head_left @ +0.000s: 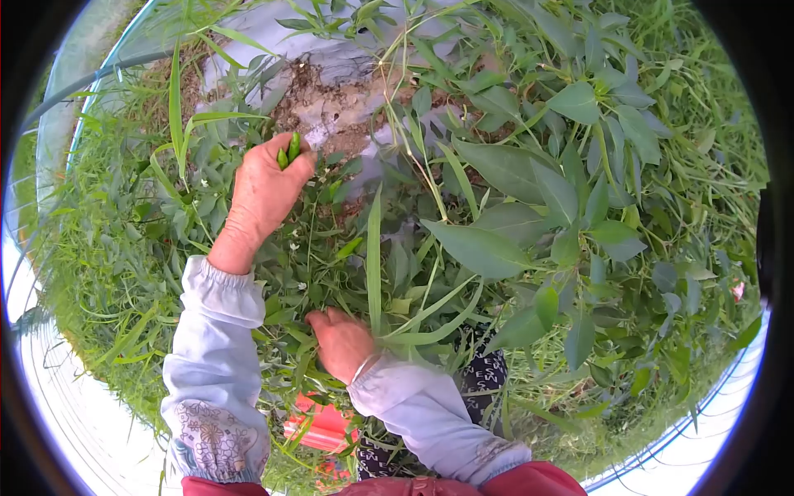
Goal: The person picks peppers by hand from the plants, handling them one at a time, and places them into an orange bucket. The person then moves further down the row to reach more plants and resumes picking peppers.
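My left hand [271,180] is closed around some green chili peppers [289,151], whose tips stick up between thumb and fingers. It is over the leafy plants, left of a patch of bare soil [318,103]. Lower and nearer to me, my right hand [341,345] reaches into the low foliage [310,277], its fingertips partly hidden among leaves. Whether those fingers hold anything cannot be made out. Small white flowers and a green pepper [349,248] show among the leaves between the hands.
Large broad leaves [488,248] spread at the right. Greyish plastic sheeting [347,58] lies on the soil at the top. A red object [321,426] is below my right hand, beside dark patterned clothing [484,376]. A curved pipe [124,62] crosses the upper left.
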Demonstrator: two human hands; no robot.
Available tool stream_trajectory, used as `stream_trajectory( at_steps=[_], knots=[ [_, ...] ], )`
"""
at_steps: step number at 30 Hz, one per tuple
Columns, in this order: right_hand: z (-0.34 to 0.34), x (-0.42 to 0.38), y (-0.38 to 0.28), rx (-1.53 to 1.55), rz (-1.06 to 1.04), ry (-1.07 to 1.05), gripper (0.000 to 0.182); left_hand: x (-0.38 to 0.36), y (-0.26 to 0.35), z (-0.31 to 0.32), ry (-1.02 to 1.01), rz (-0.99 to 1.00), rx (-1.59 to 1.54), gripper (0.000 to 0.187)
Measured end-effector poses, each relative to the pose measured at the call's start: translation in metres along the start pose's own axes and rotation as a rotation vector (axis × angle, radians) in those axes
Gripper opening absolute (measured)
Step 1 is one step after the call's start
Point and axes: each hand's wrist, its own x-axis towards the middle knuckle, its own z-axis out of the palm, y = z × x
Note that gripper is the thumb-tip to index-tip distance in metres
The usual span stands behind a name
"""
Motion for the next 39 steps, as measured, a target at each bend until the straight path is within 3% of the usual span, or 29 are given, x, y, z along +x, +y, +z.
stream_trajectory(
  at_steps=[1, 4, 6, 10, 12, 13, 16, 17, 20, 24, 25, 27, 29, 32, 33, 34, 36, 39],
  knots=[
    [0.000, 0.000, 0.001, -0.026, 0.029, -0.038, 0.037, 0.016, 0.006, 0.009, 0.022, 0.078, 0.176, 0.021],
    [0.003, -0.004, 0.004, -0.056, 0.010, -0.006, 0.039, 0.072, -0.008, 0.046, -0.026, 0.168, 0.632, 0.024],
    [0.011, -0.006, 0.011, -0.090, 0.002, -0.012, 0.040, 0.102, -0.024, 0.067, -0.164, -0.042, 0.730, 0.027],
    [0.005, -0.010, 0.018, -0.084, -0.049, 0.023, 0.040, 0.140, -0.105, 0.102, -0.196, -0.165, 0.804, 0.028],
    [0.002, -0.010, 0.020, -0.049, -0.007, -0.059, 0.038, 0.140, -0.116, 0.106, -0.378, -0.282, 0.899, 0.030],
    [0.011, -0.012, 0.024, -0.101, -0.067, 0.067, 0.036, 0.136, -0.123, 0.107, -0.414, -0.354, 0.918, 0.033],
    [0.013, -0.011, 0.028, -0.054, -0.064, -0.065, 0.037, 0.132, -0.138, 0.112, -0.447, -0.406, 0.900, 0.035],
    [0.014, -0.010, 0.028, -0.053, -0.056, -0.082, 0.039, 0.132, -0.143, 0.109, -0.499, -0.344, 0.852, 0.037],
    [0.022, -0.010, 0.030, 0.026, -0.064, -0.012, 0.039, 0.138, -0.154, 0.111, -0.602, -0.213, 0.869, 0.040],
    [0.013, -0.008, 0.024, 0.007, -0.039, -0.032, 0.038, 0.139, -0.157, 0.103, -0.613, -0.213, 0.719, 0.042],
    [0.013, -0.008, 0.023, -0.002, -0.039, -0.026, 0.038, 0.136, -0.166, 0.107, -0.417, -0.124, 0.603, 0.040],
    [0.012, -0.008, 0.021, -0.010, -0.040, -0.019, 0.038, 0.130, -0.161, 0.103, -0.221, -0.036, 0.486, 0.037],
    [0.008, -0.007, 0.018, -0.011, 0.002, -0.042, 0.038, 0.131, -0.145, 0.085, -0.265, -0.094, -0.027, 0.033],
    [0.010, -0.008, 0.018, -0.006, -0.007, -0.029, 0.038, 0.118, -0.085, 0.060, -0.352, -0.110, -0.091, 0.030],
    [0.023, -0.011, 0.025, -0.006, -0.011, -0.029, 0.038, 0.116, -0.072, 0.053, -0.305, 0.019, 0.132, 0.032],
    [0.044, -0.016, 0.036, -0.087, -0.030, -0.001, 0.039, 0.110, -0.062, 0.049, -0.303, 0.020, 0.136, 0.032],
    [0.040, -0.013, 0.028, -0.164, -0.057, 0.036, 0.040, 0.094, -0.044, 0.045, -0.380, 0.322, 0.526, 0.032],
    [0.006, -0.006, 0.010, -0.021, -0.007, 0.006, 0.042, 0.071, -0.038, 0.059, -0.540, 0.236, 0.911, 0.027]
  ],
)
